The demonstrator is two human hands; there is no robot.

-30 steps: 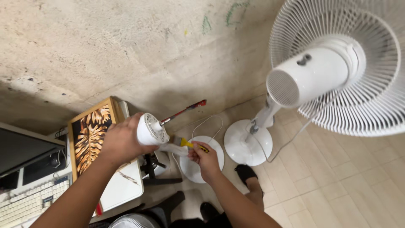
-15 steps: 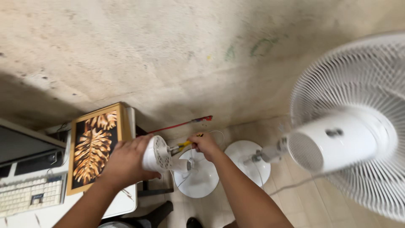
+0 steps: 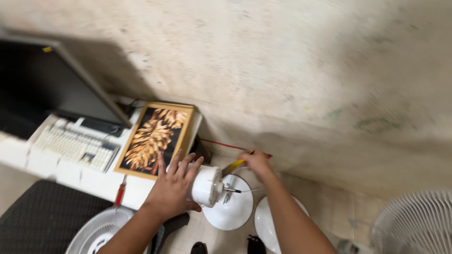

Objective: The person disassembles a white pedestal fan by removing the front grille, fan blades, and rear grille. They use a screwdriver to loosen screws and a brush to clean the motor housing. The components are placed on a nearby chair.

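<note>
At the far left a monitor [image 3: 42, 80] stands at the back of the white tabletop [image 3: 136, 190], with a keyboard [image 3: 75, 146] before it, a framed leaf print [image 3: 155, 138] lying at the tabletop's right end, and a red-handled screwdriver [image 3: 120, 193] at its near edge. Below that edge a fan grille [image 3: 96, 230] rests beside a dark chair seat [image 3: 42, 216]. The left hand [image 3: 174, 188] has its grip wrapped around a white fan motor [image 3: 205, 186], fingers spread over the housing, its bare shaft pointing right, held in the air just off the tabletop's right end. The right hand [image 3: 256, 162] is clenched on a yellow-handled tool [image 3: 234, 166] just above the shaft; its tip is too blurred to make out. On the floor beneath lie two round white bases [image 3: 228, 211], and a standing fan [image 3: 414, 221] shows at the right. The motor is out of its fan with no blade or guard on it, so I judge dismantling largely done and reassembly all left.
</note>
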